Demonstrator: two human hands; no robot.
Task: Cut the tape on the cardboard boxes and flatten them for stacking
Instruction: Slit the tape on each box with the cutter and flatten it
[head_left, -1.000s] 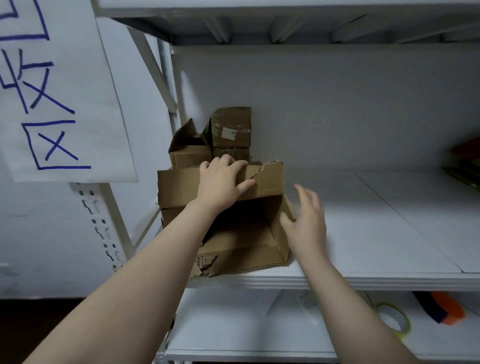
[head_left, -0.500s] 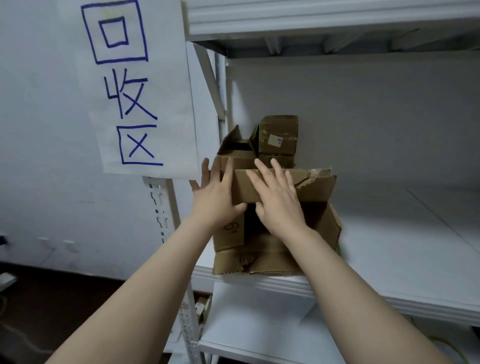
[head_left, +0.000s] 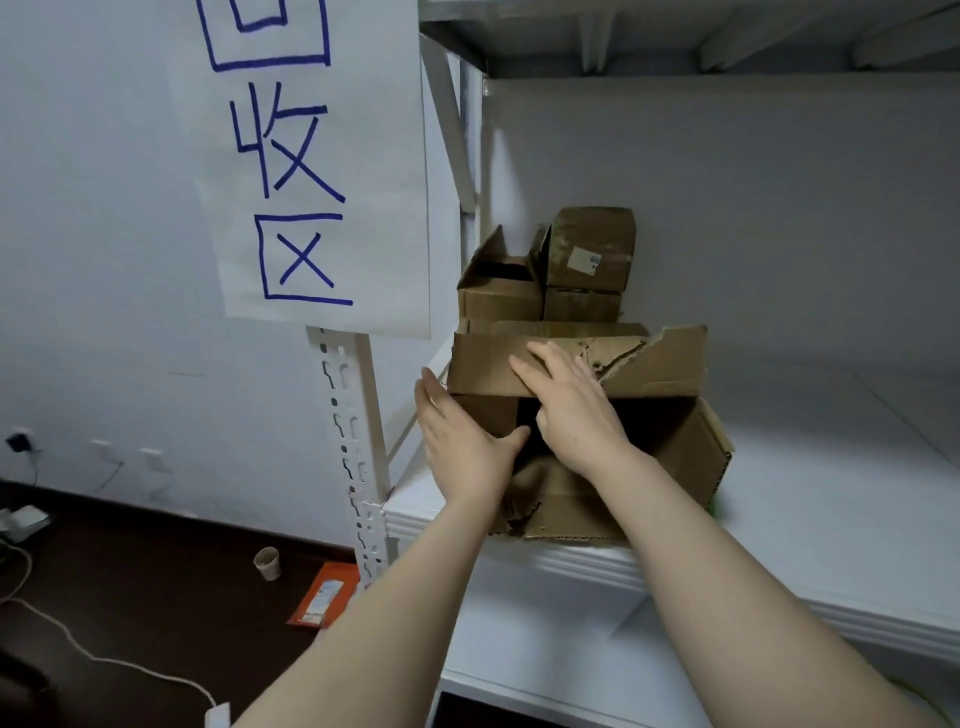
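Large cardboard box (head_left: 675, 467) lies on its side at the near left corner of the white shelf (head_left: 831, 493), with its open mouth toward the person. Its top panel (head_left: 488, 364) runs left to right, and the far-right part is torn ragged. No tape or cutting tool is visible from here.

Right hand (head_left: 576, 410) lies flat on the front of that panel with its fingers (head_left: 540, 358) straight and pointing up-left. The thumb is at the panel's lower edge; cannot tell whether it hooks behind.

Left hand (head_left: 462, 452) stands against the box's left wall with its fingers (head_left: 431, 395) straight and together and the thumb reaching right toward the mouth. It grips nothing.

Key relation: both hands crowd the left end of the long panel, and the right end is unheld. The left hand is nearer the left wall, the right hand nearer the top. My reading is that collapse has to go across the short way — top pressed down, left wall pushed in.

Two smaller cardboard boxes (head_left: 589, 249) sit just behind, close against the back. They could be shoved if the big box slides away.
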